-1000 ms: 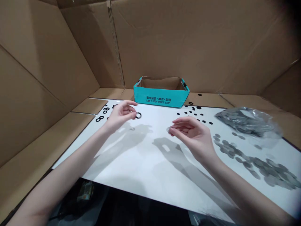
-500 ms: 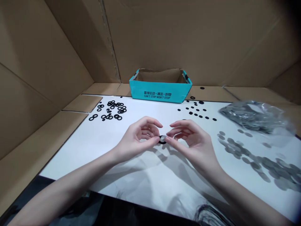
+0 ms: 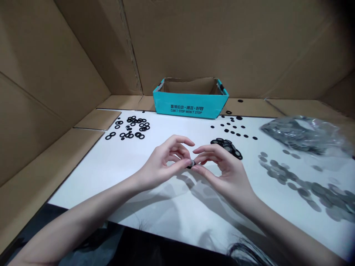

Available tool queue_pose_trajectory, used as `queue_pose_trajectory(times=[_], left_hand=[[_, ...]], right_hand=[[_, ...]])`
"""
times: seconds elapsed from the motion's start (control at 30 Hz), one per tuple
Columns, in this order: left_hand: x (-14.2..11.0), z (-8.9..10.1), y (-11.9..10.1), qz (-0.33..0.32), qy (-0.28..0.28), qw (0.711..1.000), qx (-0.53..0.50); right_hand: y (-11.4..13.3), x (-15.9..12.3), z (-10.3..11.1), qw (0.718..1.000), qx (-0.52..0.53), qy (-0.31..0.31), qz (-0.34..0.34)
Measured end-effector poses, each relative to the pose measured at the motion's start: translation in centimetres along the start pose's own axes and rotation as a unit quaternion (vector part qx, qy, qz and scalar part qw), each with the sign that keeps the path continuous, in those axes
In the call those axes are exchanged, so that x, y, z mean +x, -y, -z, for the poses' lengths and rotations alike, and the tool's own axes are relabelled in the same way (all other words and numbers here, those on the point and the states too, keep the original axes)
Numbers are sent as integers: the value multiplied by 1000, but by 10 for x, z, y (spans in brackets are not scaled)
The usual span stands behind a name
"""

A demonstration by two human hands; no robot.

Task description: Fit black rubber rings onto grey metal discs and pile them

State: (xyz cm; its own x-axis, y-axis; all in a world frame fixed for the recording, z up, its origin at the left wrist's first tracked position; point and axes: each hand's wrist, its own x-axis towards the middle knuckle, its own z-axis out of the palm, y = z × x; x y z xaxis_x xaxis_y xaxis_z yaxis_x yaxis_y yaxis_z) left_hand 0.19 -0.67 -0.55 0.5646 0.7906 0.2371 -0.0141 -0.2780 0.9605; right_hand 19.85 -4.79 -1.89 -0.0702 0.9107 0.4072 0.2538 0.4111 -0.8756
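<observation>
My left hand (image 3: pixel 163 162) and my right hand (image 3: pixel 219 166) meet at the middle of the white board, their fingertips pinching a small black rubber ring (image 3: pixel 190 166) around a silver metal disc. The fingers hide most of that ring. Just beyond my right hand lies a heap of black-ringed silver discs (image 3: pixel 226 147), touching the back of its fingers. Loose black O-rings (image 3: pixel 134 127) lie farther off on the left, and small black discs (image 3: pixel 230 127) are scattered at the back.
A teal cardboard box (image 3: pixel 190 103) with printed lettering stands at the board's far edge. On the right lie a clear plastic bag of silver discs (image 3: pixel 302 135) and a spread of loose silver discs (image 3: pixel 302 188). Cardboard walls (image 3: pixel 222 44) enclose the back and sides.
My hands have come together from apart, now pinching the ring and disc. The view has tilted down and levelled. The heap of ringed discs now shows beyond my right hand.
</observation>
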Motion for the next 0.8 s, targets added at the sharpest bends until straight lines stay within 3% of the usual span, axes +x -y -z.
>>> queue_pose_trajectory(times=[0.2,0.33,0.8], left_hand=[[-1,2,3,-63,60,988,126],[-3,4,3,-71,74,980,170],[-4,-1,9,-87,27,984,152]], right_hand=[[-2,0,1,1000,-2,-13,-2],[-4,1,1,999,28,-8,-34],[-1,5,2,995,74,21,-64]])
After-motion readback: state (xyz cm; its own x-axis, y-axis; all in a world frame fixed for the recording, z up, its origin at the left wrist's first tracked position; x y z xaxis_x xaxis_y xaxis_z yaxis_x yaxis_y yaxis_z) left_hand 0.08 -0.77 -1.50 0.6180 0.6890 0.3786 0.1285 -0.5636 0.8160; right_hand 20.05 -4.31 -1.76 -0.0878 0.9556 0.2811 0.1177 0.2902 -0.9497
